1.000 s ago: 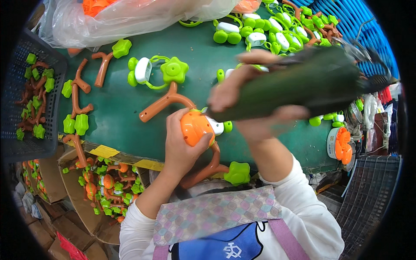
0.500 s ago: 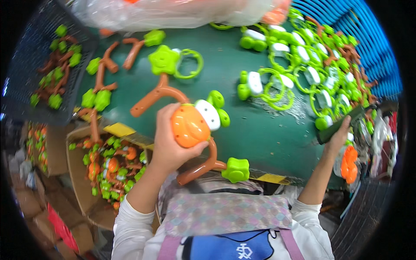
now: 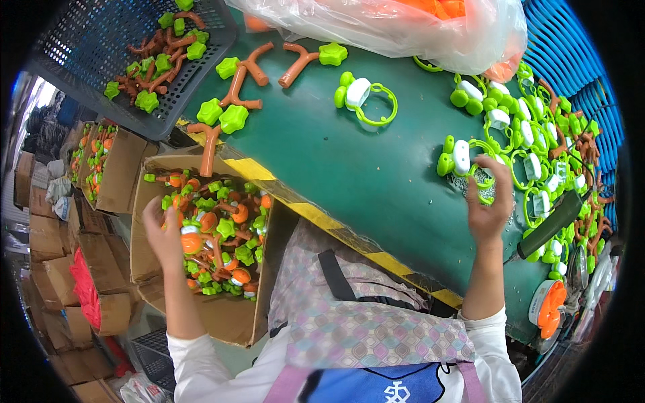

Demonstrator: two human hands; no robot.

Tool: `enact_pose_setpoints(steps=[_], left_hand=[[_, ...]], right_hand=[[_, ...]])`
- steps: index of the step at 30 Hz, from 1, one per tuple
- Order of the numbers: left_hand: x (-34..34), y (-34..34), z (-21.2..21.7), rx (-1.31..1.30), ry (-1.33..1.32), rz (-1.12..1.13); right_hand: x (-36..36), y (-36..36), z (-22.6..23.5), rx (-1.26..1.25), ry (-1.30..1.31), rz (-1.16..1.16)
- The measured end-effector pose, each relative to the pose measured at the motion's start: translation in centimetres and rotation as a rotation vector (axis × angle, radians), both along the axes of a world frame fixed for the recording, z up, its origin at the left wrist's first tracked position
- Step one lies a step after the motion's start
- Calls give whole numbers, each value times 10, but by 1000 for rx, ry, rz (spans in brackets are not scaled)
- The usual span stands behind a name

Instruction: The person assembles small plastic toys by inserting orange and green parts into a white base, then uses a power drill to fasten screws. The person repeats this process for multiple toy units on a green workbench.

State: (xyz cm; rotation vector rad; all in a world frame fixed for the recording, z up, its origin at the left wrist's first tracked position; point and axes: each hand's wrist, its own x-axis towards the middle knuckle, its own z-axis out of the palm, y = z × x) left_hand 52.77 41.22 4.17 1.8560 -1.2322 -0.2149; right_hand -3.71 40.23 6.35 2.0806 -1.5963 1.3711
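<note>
My left hand (image 3: 163, 232) is over the left side of a cardboard box (image 3: 144, 269), fingers apart and holding nothing. In the box lie several orange, green and brown toy pieces with branch-like arms (image 3: 226, 228). To the right, my right hand (image 3: 490, 208) hovers at a small pile of screws (image 3: 459, 181), thumb and fingers apart. Right by its fingertips is a green ring part with a white block (image 3: 461, 157). A dark green handheld tool (image 3: 552, 225), possibly a screwdriver, lies beside the right hand, out of its grasp.
A grey crate (image 3: 168, 121) with brown and green branch pieces stands at the far left. Several ring parts (image 3: 527, 134) are heaped before a blue basket (image 3: 571, 74). A plastic bag (image 3: 376, 30) of orange pieces lies at the back. Loose branches (image 3: 238, 84) rest on the green table (image 3: 376, 181).
My left hand has let go of the orange toy and moved left over the box. My right hand has left the dark green tool and moved to the screws. The view has swung left.
</note>
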Motion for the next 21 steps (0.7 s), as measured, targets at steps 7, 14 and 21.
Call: enact_pose_setpoints(steps=[7,14,21], left_hand=[[-61,-118,-25,215,-412,-175],[-87,-86,-1,158,319,-600],[-186,-46,-17,399,978,-799]], right_hand=[[37,-5,6,196,185,198],[14,8,-12,378,190,104],[54,-100,-31,215,297,221]])
